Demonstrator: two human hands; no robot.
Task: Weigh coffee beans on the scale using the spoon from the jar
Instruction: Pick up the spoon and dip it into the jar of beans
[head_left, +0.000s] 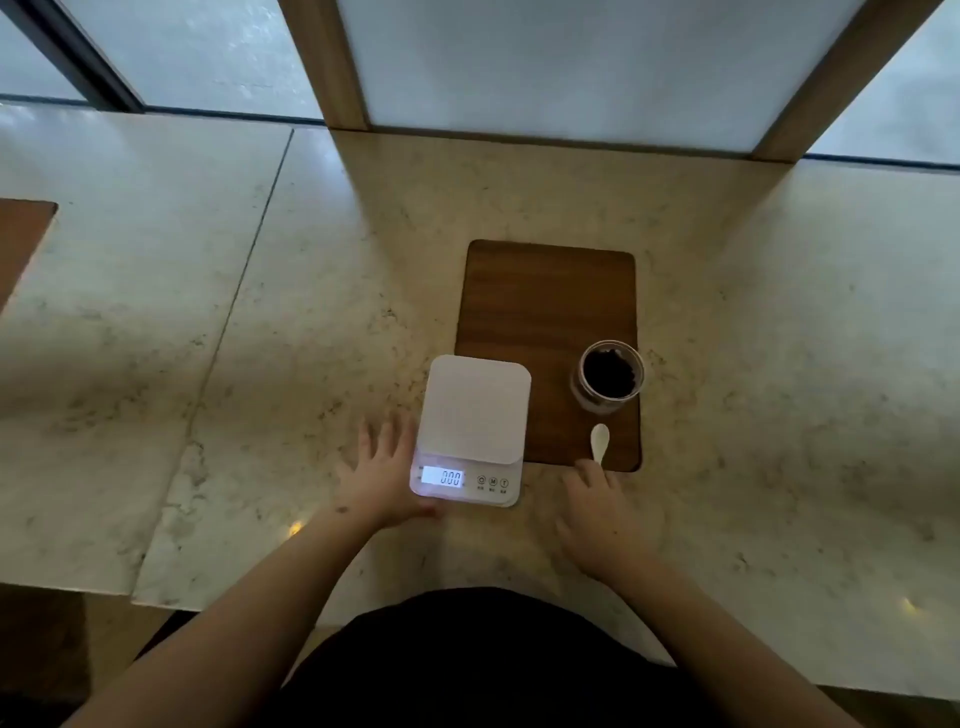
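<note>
A white digital scale (472, 415) sits on the marble counter, its far part overlapping a wooden board (550, 306); its lit display reads 0.00 and its platform is bare. An open glass jar (609, 376) with dark coffee beans stands on the board's near right corner. A small white spoon (599, 440) lies on the board just in front of the jar. My left hand (382, 473) rests flat beside the scale's left edge, fingers spread, thumb at the scale's near corner. My right hand (602, 512) lies on the counter with fingertips touching the spoon's handle end.
The marble counter (291, 332) stretches wide to both sides, with a seam on the left. A second wooden board (21, 239) shows at the far left edge. Frosted window panels and wooden posts (332, 62) rise behind the counter.
</note>
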